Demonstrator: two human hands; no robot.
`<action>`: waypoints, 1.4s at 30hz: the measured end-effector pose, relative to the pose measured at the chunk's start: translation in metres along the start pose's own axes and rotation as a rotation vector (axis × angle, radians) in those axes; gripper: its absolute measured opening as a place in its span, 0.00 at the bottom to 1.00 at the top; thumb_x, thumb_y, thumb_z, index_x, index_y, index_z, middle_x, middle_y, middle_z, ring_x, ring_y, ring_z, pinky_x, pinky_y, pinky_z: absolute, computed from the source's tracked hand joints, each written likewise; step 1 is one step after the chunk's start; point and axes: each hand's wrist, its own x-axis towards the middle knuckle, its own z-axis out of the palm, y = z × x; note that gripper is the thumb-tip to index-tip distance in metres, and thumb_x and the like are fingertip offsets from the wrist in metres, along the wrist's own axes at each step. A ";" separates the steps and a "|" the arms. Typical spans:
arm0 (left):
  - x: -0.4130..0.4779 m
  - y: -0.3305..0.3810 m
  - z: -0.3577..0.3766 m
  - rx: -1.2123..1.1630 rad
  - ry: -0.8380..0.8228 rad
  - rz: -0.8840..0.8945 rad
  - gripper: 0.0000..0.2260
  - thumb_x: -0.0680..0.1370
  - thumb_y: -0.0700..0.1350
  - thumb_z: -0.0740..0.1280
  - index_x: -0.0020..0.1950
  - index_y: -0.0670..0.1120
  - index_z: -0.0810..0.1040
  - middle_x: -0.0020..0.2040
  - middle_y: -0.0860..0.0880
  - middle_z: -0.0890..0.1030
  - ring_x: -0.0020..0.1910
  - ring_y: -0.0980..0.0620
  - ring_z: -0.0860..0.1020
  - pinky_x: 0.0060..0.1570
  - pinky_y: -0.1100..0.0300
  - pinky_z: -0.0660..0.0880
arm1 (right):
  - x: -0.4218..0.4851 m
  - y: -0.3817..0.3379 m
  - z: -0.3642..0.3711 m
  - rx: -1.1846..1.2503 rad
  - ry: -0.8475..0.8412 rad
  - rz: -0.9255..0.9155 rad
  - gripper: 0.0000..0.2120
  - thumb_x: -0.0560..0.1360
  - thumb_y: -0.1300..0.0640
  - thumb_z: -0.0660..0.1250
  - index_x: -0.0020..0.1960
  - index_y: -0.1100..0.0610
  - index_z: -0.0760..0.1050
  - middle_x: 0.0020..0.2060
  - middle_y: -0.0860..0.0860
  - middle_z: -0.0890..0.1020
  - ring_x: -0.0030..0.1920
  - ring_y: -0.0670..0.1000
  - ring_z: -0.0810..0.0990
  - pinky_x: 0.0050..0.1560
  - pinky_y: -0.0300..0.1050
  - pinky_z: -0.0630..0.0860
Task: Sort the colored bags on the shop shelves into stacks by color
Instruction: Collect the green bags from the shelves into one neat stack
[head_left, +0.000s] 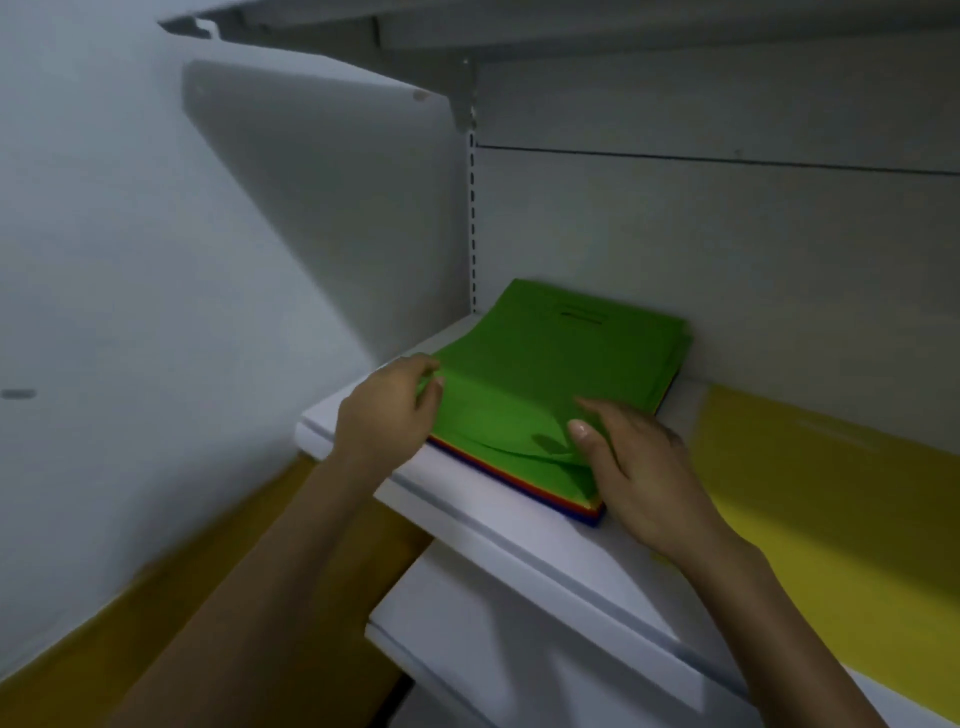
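A stack of flat bags lies on the white shelf (519, 545). Green bags (545, 374) are on top, and thin red, orange and blue edges (582, 512) show underneath at the front. My left hand (384, 410) pinches the left edge of the top green bag. My right hand (634, 467) grips the near right corner of the top green bags, thumb on top, and lifts the corner slightly. A yellow stack (831, 493) lies to the right on the same shelf.
A second white shelf (493, 649) sits below, and another shelf (571, 31) hangs overhead. The grey back panel (727, 234) stands right behind the bags. A pale wall (156, 260) is on the left, above a yellow-brown floor (208, 597).
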 end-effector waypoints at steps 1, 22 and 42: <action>0.012 -0.001 0.002 -0.007 -0.004 0.014 0.15 0.80 0.51 0.58 0.63 0.49 0.75 0.57 0.49 0.80 0.53 0.47 0.78 0.50 0.52 0.75 | 0.002 0.000 -0.001 0.035 0.022 0.030 0.33 0.75 0.34 0.44 0.68 0.51 0.71 0.62 0.50 0.78 0.63 0.53 0.74 0.63 0.52 0.70; 0.141 -0.057 0.087 -0.391 -0.377 0.156 0.15 0.79 0.53 0.62 0.64 0.50 0.73 0.58 0.48 0.79 0.55 0.47 0.76 0.50 0.58 0.70 | 0.052 0.002 0.042 -0.557 0.068 0.670 0.44 0.67 0.27 0.40 0.67 0.53 0.73 0.70 0.59 0.68 0.71 0.58 0.66 0.65 0.54 0.66; 0.130 -0.054 0.068 -0.452 0.067 0.187 0.08 0.80 0.45 0.63 0.51 0.40 0.73 0.35 0.47 0.73 0.38 0.38 0.77 0.35 0.55 0.63 | 0.047 0.002 0.037 0.209 0.554 0.691 0.26 0.66 0.55 0.78 0.61 0.58 0.74 0.27 0.54 0.74 0.28 0.47 0.70 0.32 0.45 0.67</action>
